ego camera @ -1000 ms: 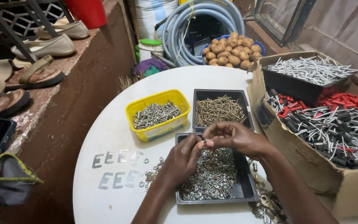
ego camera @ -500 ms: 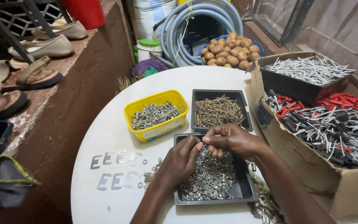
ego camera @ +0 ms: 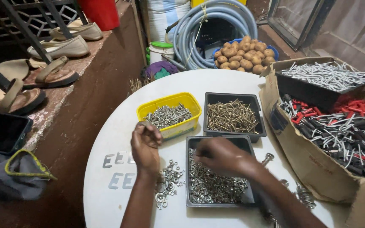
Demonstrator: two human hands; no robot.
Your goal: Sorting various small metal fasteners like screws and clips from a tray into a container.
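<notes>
Two hands: our right hand (ego camera: 220,157) dips curled fingers into the near black tray (ego camera: 216,185), grasp unclear; left hand (ego camera: 145,143) closed, left of it.

glossy yellow plastic tub (ego camera: 172,105), shiny metal nuts (ego camera: 170,179), matt cardboard box (ego camera: 317,164)

head view, steeply down, close
</notes>
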